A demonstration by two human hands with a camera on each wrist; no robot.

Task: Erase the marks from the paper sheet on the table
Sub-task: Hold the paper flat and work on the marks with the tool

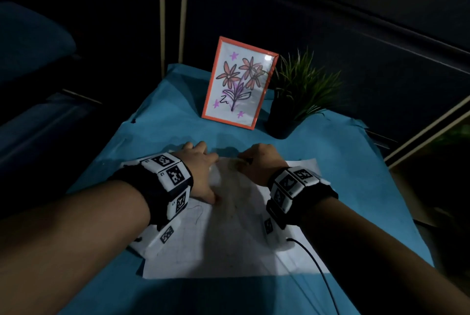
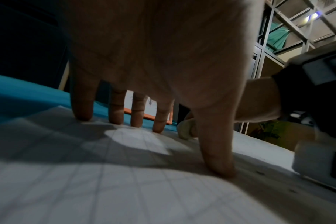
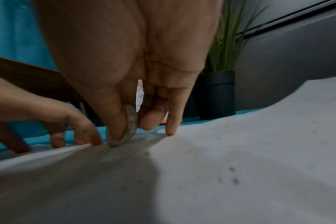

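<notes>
A white paper sheet (image 1: 229, 246) with faint pencil lines lies on the blue-covered table (image 1: 157, 121). My left hand (image 1: 203, 169) presses flat on the sheet's far left part, fingers straight and spread (image 2: 117, 115), thumb down on the paper (image 2: 219, 159). My right hand (image 1: 256, 162) pinches a worn grey eraser (image 3: 129, 128) between thumb and fingers, its lower edge touching the paper (image 3: 201, 174) near the far edge, right beside the left fingertips. The same eraser (image 2: 185, 128) shows past the left thumb. Dark eraser crumbs dot the sheet.
An orange-framed flower drawing (image 1: 239, 83) stands at the back of the table. A green plant in a black pot (image 1: 292, 101) stands to its right. A black cable (image 1: 318, 269) runs from my right wrist over the sheet's near right corner.
</notes>
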